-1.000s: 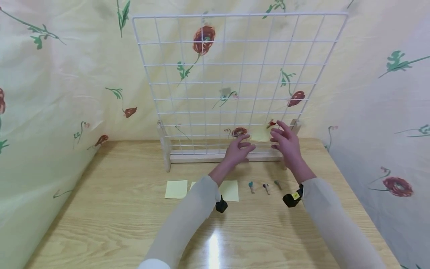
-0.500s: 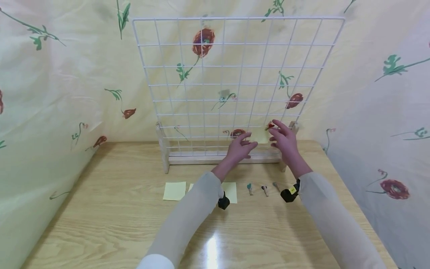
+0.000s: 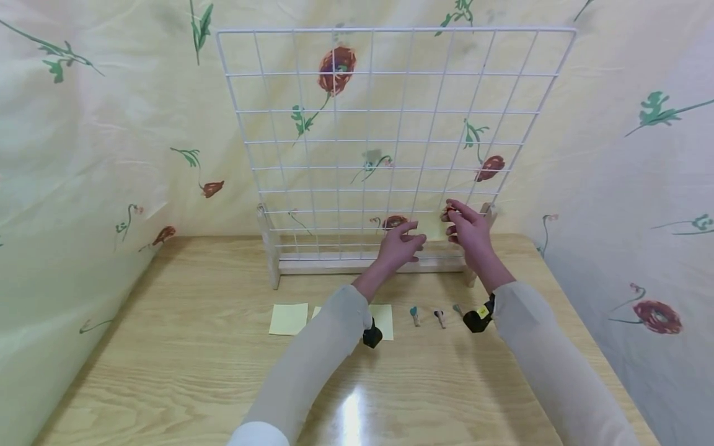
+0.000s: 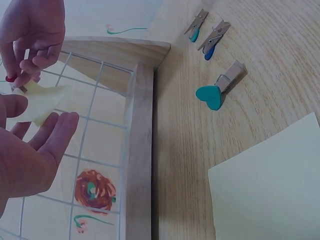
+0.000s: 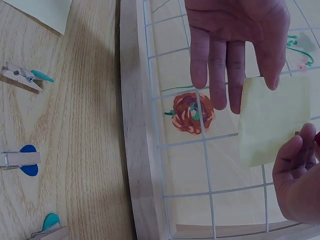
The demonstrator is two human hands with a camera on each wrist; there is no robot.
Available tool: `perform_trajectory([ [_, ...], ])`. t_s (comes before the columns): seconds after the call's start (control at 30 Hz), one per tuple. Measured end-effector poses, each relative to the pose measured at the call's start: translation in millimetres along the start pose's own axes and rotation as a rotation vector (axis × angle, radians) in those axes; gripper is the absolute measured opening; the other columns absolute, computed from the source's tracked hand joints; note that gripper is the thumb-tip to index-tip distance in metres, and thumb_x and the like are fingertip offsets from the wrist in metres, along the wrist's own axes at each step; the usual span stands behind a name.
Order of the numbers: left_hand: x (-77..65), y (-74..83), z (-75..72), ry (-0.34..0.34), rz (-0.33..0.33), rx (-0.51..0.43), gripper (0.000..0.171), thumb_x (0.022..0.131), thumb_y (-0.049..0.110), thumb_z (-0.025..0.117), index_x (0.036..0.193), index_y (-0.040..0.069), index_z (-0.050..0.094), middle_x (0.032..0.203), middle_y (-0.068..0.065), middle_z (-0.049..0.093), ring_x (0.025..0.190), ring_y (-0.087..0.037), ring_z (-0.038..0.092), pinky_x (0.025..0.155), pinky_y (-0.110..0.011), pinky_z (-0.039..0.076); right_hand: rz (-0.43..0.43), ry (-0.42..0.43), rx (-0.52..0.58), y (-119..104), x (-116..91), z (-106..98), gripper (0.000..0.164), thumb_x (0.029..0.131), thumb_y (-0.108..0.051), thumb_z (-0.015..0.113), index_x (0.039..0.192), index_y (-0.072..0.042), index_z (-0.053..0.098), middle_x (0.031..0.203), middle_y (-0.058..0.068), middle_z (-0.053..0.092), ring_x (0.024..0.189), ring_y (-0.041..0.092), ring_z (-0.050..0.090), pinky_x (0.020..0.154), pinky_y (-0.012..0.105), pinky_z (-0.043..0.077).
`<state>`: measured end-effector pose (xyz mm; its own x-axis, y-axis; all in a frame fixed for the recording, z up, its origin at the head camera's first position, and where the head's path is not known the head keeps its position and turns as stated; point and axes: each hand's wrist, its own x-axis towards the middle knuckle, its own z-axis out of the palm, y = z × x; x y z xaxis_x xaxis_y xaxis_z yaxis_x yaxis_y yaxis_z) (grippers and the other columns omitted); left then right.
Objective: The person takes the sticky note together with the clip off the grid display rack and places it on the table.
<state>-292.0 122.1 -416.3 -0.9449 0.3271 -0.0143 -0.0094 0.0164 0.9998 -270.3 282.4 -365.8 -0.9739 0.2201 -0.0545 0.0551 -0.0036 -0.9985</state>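
Note:
A pale yellow sticky note (image 5: 275, 120) lies against the white wire grid (image 3: 348, 142), low on its right side. My left hand (image 3: 398, 249) pinches one edge of the note, thumb in front; its other fingers extend beside the paper. My right hand (image 3: 473, 234) grips a small wooden clothespin with a red decoration (image 4: 11, 79) at the note's opposite edge. The fingers hide most of this clothespin, so how far its jaws reach over paper or wire cannot be told.
On the table lie a teal-heart clothespin (image 4: 209, 97), a blue one (image 4: 214, 41) and a green one (image 4: 196, 25). Yellow notes (image 3: 289, 319) lie left of them, partly behind my left sleeve. The grid stands in a wooden base (image 3: 334, 266) before a flowered cloth.
My right hand has shifted slightly left, and its fingers have come together over the red-decorated clothespin, covering more of it. The left hand stays almost where it was.

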Motion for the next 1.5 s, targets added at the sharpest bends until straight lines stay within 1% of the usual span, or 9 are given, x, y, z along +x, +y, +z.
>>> perform_trajectory([
  [0.17, -0.3, -1.4, 0.2, 0.025, 0.002, 0.012, 0.041, 0.095, 0.016, 0.062, 0.135, 0.009, 0.054, 0.102, -0.011, 0.072, 0.089, -0.023, 0.070, 0.069, -0.031, 0.060, -0.011, 0.009, 0.001, 2, -1, 1, 0.041, 0.102, -0.022, 0.047, 0.141, -0.009, 0.048, 0.091, -0.005, 0.061, 0.062, 0.005, 0.051, 0.053, 0.017, 0.045],
  [0.4, -2.6, 0.7, 1.6, 0.056, 0.022, -0.009, 0.036, 0.094, 0.011, 0.061, 0.129, 0.001, 0.058, 0.094, -0.015, 0.073, 0.081, -0.026, 0.072, 0.065, -0.028, 0.060, -0.062, 0.007, 0.018, 2, -2, 3, 0.035, 0.101, -0.021, 0.049, 0.131, -0.003, 0.054, 0.087, -0.006, 0.062, 0.063, 0.006, 0.051, 0.052, 0.015, 0.044],
  [0.57, -4.6, 2.3, 2.6, 0.065, 0.021, -0.029, 0.035, 0.094, 0.010, 0.061, 0.127, -0.001, 0.059, 0.092, -0.016, 0.073, 0.079, -0.026, 0.072, 0.065, -0.027, 0.060, -0.069, 0.042, 0.029, 2, -4, 3, 0.029, 0.100, -0.020, 0.053, 0.124, -0.006, 0.060, 0.083, -0.009, 0.064, 0.063, 0.006, 0.051, 0.051, 0.014, 0.043],
  [0.63, -5.4, 2.4, 2.4, 0.064, 0.020, -0.035, 0.035, 0.094, 0.010, 0.061, 0.127, -0.001, 0.059, 0.092, -0.017, 0.073, 0.078, -0.026, 0.072, 0.065, -0.027, 0.060, -0.076, 0.051, 0.043, 2, -4, 4, 0.026, 0.099, -0.019, 0.054, 0.121, -0.007, 0.062, 0.082, -0.009, 0.064, 0.063, 0.006, 0.051, 0.050, 0.014, 0.042],
  [0.87, -8.1, 2.1, 1.4, 0.059, 0.025, -0.042, 0.035, 0.093, 0.009, 0.062, 0.126, -0.002, 0.060, 0.090, -0.017, 0.073, 0.075, -0.025, 0.072, 0.063, -0.027, 0.060, -0.094, 0.078, 0.128, 3, -5, 5, 0.021, 0.098, -0.015, 0.055, 0.115, -0.005, 0.064, 0.077, -0.007, 0.065, 0.054, 0.006, 0.046, 0.043, 0.013, 0.035],
  [1.0, -10.2, 2.2, 0.3, 0.065, 0.017, -0.034, 0.035, 0.093, 0.009, 0.063, 0.126, -0.001, 0.060, 0.090, -0.016, 0.073, 0.074, -0.025, 0.072, 0.062, -0.027, 0.060, -0.105, 0.094, 0.155, -1, -7, 6, 0.014, 0.099, -0.015, 0.055, 0.104, -0.014, 0.068, 0.077, -0.007, 0.064, 0.053, 0.005, 0.045, 0.042, 0.013, 0.034],
  [1.1, -11.3, 1.9, -0.6, 0.068, 0.011, -0.027, 0.035, 0.093, 0.009, 0.063, 0.126, -0.001, 0.060, 0.090, -0.015, 0.073, 0.074, -0.025, 0.072, 0.061, -0.026, 0.059, -0.099, 0.095, 0.167, -3, -8, 6, 0.016, 0.099, -0.015, 0.055, 0.096, -0.022, 0.069, 0.078, -0.007, 0.064, 0.053, 0.005, 0.045, 0.042, 0.013, 0.033],
  [1.3, -14.2, 1.7, -2.6, 0.049, 0.016, -0.014, 0.035, 0.093, 0.010, 0.063, 0.126, -0.002, 0.060, 0.089, -0.015, 0.073, 0.074, -0.025, 0.072, 0.062, -0.027, 0.060, -0.103, 0.087, 0.206, -5, -12, 2, 0.016, 0.098, -0.014, 0.055, 0.096, -0.021, 0.070, 0.077, -0.006, 0.065, 0.052, 0.006, 0.044, 0.041, 0.013, 0.033],
  [1.5, -20.3, 3.0, -4.8, 0.039, 0.018, 0.024, 0.035, 0.093, 0.011, 0.063, 0.126, 0.000, 0.060, 0.089, -0.013, 0.074, 0.072, -0.022, 0.072, 0.062, -0.027, 0.060, -0.123, 0.069, 0.234, -4, -19, 0, 0.016, 0.098, -0.012, 0.055, 0.097, -0.019, 0.070, 0.077, -0.005, 0.066, 0.052, 0.006, 0.044, 0.042, 0.014, 0.034],
])
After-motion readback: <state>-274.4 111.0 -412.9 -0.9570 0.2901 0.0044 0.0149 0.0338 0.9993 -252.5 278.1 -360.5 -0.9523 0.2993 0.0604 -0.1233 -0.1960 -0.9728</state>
